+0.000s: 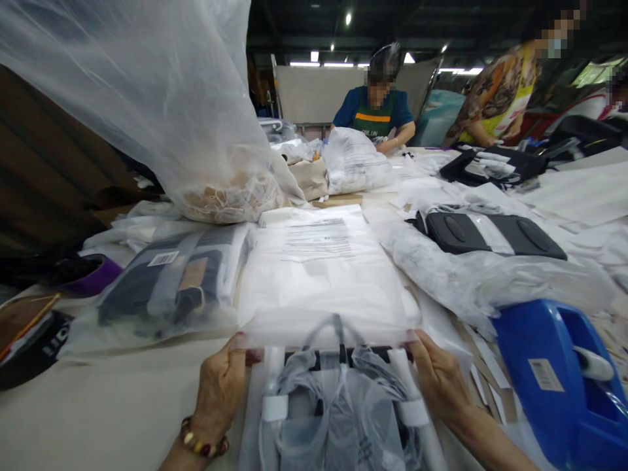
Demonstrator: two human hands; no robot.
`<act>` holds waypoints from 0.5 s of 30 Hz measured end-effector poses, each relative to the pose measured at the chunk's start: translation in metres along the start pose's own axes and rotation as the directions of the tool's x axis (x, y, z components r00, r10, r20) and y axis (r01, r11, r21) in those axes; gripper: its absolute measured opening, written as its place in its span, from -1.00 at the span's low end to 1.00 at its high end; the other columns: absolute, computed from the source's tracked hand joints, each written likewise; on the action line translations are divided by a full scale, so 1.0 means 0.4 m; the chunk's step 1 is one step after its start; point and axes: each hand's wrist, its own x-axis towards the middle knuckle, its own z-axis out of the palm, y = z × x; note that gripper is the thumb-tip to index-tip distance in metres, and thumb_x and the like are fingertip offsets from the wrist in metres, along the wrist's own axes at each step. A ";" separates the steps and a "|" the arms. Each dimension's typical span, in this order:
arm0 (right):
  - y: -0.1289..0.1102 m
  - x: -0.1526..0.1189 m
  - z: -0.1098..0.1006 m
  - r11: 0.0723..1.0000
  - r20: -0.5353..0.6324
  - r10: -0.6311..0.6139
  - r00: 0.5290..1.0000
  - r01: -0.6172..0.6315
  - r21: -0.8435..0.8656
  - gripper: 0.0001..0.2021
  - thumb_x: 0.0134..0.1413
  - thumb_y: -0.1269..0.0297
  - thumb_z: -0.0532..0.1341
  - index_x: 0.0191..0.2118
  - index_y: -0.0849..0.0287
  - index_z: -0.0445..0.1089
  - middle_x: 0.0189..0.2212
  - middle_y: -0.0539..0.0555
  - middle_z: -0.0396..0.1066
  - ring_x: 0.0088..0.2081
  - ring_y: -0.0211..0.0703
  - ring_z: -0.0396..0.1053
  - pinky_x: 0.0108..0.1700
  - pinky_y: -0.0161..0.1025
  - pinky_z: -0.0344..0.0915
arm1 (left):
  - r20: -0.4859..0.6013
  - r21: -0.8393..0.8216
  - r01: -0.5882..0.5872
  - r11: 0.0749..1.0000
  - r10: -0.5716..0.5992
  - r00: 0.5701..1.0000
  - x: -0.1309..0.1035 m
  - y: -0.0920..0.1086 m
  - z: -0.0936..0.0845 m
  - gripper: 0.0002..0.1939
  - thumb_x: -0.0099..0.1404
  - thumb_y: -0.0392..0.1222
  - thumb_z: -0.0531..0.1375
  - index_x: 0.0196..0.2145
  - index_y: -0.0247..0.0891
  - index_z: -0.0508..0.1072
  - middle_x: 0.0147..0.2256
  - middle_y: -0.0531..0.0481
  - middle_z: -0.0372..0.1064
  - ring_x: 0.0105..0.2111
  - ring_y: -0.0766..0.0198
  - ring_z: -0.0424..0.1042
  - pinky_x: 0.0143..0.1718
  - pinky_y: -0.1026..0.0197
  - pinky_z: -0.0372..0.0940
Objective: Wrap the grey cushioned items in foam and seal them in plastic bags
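Observation:
My left hand (216, 387) is closed, pinching the near left corner of a frosted plastic bag (314, 294) with thumb and fingers. At the bag's near right corner my right hand (438, 374) is closed on the same edge. Printed text shows on the far part of the bag, and whether more bags lie under it I cannot tell. Between my hands, close to me, lies a bundle (338, 405) of grey parts in clear plastic, with thin cables looped over it. Pale tubes with white bands run along both its sides. Its lower end is cut off by the frame.
Left lies a bagged dark case (167, 281) beside a purple tape roll (93, 275). A large clear sack (196, 118) hangs above. Right are a black case (490, 234), crumpled plastic (451, 281) and a blue tape dispenser (544, 386). Co-workers (375, 111) stand across the table.

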 end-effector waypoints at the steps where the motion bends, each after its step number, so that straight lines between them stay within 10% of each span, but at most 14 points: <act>1: 0.002 -0.005 -0.002 1.000 -0.011 -0.022 1.000 0.022 0.003 -0.58 0.21 0.04 -0.15 -0.50 0.09 0.26 -0.63 -0.01 0.31 -0.57 -0.22 0.29 -0.46 -0.33 0.23 | -0.010 0.000 -0.015 1.000 0.015 1.000 -0.002 -0.002 -0.003 -0.42 0.22 0.11 -0.14 -0.36 -0.34 0.54 -0.47 -0.10 0.51 -0.48 0.13 0.49 -0.37 0.21 0.39; 7: 0.030 -0.047 -0.016 0.986 -0.026 -0.163 0.986 0.164 0.020 -0.66 0.22 0.13 -0.10 -0.30 0.12 0.36 -0.38 0.09 0.47 -0.29 -0.14 0.44 -0.25 -0.33 0.35 | 0.001 -0.067 -0.163 0.984 0.164 0.986 -0.044 -0.061 -0.015 -0.46 0.29 0.05 -0.10 -0.04 -0.40 0.40 -0.07 -0.12 0.38 -0.08 0.10 0.41 -0.07 0.14 0.33; 15: 0.034 -0.094 -0.021 0.995 0.071 -0.099 0.992 0.097 0.035 -0.73 0.20 0.20 -0.06 -0.29 0.09 0.36 -0.49 -0.03 0.45 -0.48 -0.23 0.43 -0.45 -0.40 0.35 | 0.029 -0.054 -0.261 0.964 0.263 0.964 -0.096 -0.121 -0.021 -0.60 0.34 -0.07 -0.06 0.01 -0.24 0.37 -0.02 -0.01 0.35 -0.05 0.20 0.37 0.02 0.24 0.23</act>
